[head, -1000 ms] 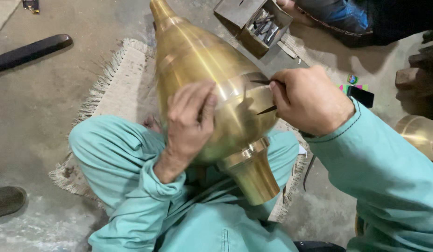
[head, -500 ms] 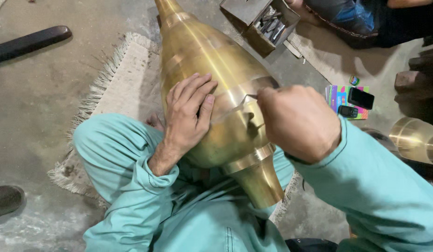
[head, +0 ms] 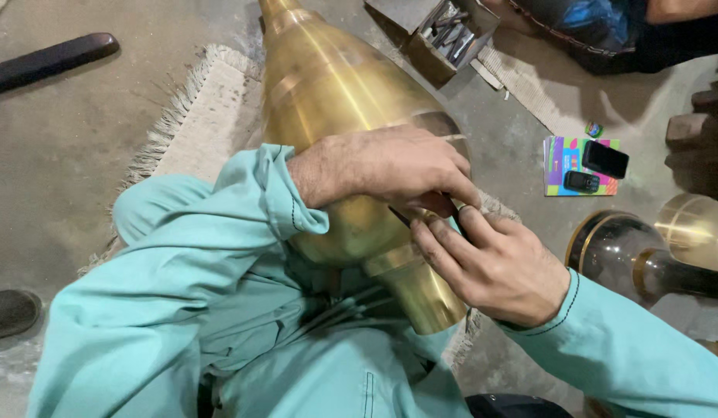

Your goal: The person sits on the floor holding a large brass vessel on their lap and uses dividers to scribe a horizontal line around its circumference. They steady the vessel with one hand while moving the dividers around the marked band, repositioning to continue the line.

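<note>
- Lying across the person's lap, the brass vessel [head: 328,101] is the largest thing here; its long axis runs from near right to far left, with the narrow neck pointing away toward the far edge and the flared collar end [head: 421,290] pointing near, between the knees.
- Under it, a pale fringed mat [head: 204,116] covers the concrete floor [head: 72,139], with its fringe showing on the left.
- The left hand [head: 382,166] reaches over the wide belly of the vessel from the left, palm down, its fingers [head: 452,174] curled down onto the brass just above the collar.
- The right hand [head: 498,267] sits just near of the left one, its fingers [head: 440,244] pinched shut on a thin dark tool [head: 401,218] whose tip lies against the brass where the two hands meet; most of the tool is hidden by the hands.
- To the right on the floor lie other round brass pieces [head: 684,232], one with a dark hollow rim.
- Far right of the vessel, an open cardboard box of metal tools [head: 452,35] stands on the floor.
- Right of the vessel, a bright multicoloured booklet [head: 559,166] carries two small dark phones [head: 604,159].
- At the far left, a long dark bar [head: 49,58] lies on the floor.
- A dark shoe sole [head: 10,313] shows at the near left.
</note>
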Demonstrator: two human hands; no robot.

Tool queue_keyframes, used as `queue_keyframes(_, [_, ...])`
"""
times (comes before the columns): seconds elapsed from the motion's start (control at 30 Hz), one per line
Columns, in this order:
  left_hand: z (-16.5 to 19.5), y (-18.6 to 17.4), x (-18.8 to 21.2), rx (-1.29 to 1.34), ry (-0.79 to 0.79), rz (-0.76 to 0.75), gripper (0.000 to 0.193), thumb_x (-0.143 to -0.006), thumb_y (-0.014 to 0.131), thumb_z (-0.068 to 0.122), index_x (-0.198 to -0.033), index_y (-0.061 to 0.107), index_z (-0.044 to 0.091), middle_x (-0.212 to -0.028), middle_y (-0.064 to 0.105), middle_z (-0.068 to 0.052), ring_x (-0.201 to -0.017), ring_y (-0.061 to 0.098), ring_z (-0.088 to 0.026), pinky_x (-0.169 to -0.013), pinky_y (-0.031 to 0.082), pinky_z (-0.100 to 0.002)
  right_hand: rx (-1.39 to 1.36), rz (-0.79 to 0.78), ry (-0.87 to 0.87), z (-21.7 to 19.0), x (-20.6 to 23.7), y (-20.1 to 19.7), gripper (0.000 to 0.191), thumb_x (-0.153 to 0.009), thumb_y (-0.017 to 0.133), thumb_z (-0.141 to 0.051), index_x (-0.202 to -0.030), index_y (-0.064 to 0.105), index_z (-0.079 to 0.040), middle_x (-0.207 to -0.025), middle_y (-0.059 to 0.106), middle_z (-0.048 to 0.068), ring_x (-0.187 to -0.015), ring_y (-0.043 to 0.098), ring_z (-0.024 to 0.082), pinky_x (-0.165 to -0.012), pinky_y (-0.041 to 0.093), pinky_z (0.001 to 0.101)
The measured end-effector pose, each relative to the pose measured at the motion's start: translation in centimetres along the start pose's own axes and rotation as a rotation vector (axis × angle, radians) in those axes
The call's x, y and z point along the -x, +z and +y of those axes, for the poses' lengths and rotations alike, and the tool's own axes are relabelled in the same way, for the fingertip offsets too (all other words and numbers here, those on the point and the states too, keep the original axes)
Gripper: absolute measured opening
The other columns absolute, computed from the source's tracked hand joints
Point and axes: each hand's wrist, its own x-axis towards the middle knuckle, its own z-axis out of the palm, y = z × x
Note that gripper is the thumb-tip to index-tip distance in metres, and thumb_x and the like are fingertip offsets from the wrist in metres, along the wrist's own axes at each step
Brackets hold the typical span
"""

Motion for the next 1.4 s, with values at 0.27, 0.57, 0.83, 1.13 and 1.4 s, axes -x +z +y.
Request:
queue_keyframes(0.27, [0.8, 0.9, -2.4, -0.172, -0.099, -0.088, 0.021, -0.089, 0.068, 0.023, -0.108, 0.075, 0.018, -0.093, 0.071, -0.003, -0.090, 0.070, -0.030, -0.071, 0.054, -0.047, -0.015, 0.135, -0.133, 2.1, 6.1, 2.9, 0.052, -0.081, 0.060, -0.021, -0.129, 0.067, -0.003, -0.119, 0.069, 0.011, -0.117, 0.063, 0.033, -0.093, 0.054, 0.0425])
queue_keyframes(0.57, [0.8, 2.9, -1.4, -0.123, -0.094, 0.025, 0.026, -0.086, 0.071, 0.015, -0.112, 0.074, 0.011, -0.104, 0.065, -0.009, -0.103, 0.066, -0.032, -0.078, 0.055, -0.045, -0.010, 0.054, -0.286, 4.6, 8.1, 4.4, 0.050, -0.078, 0.060, -0.025, -0.122, 0.070, -0.003, -0.111, 0.072, 0.008, -0.122, 0.056, 0.031, -0.101, 0.047, 0.0484])
queue_keyframes(0.83, [0.6, 3.2, -2.0, -0.091, -0.073, 0.074, 0.033, -0.084, 0.075, 0.008, -0.117, 0.072, 0.011, -0.115, 0.068, -0.008, -0.105, 0.067, -0.034, -0.082, 0.056, -0.044, 0.058, -0.192, -0.348, 5.6, 7.6, 2.2, 0.031, -0.073, 0.062, -0.027, -0.095, 0.073, -0.008, -0.107, 0.071, 0.004, -0.127, 0.054, 0.031, -0.104, 0.046, 0.0513])
queue_keyframes(1.13, [1.0, 3.1, -0.6, 0.063, -0.254, 0.347, 0.031, -0.101, 0.071, 0.008, -0.132, 0.067, 0.007, -0.129, 0.067, -0.012, -0.119, 0.068, -0.029, -0.100, 0.059, -0.038, -0.534, 0.016, -0.050, 7.8, 9.4, 3.4, 0.037, -0.080, 0.066, -0.017, -0.115, 0.076, -0.015, -0.119, 0.071, 0.008, -0.112, 0.061, 0.031, -0.086, 0.053, 0.0437])
queue_keyframes(1.4, [-0.9, 3.5, 9.2, 0.147, -0.660, 0.849, 0.025, -0.116, 0.060, 0.008, -0.140, 0.062, 0.004, -0.144, 0.056, -0.009, -0.131, 0.056, -0.017, -0.111, 0.048, -0.029, -1.475, 0.728, 0.655, 6.9, 15.4, 10.7, 0.029, -0.116, 0.055, -0.013, -0.144, 0.052, -0.005, -0.118, 0.070, 0.016, -0.111, 0.071, 0.028, -0.097, 0.061, 0.0377])
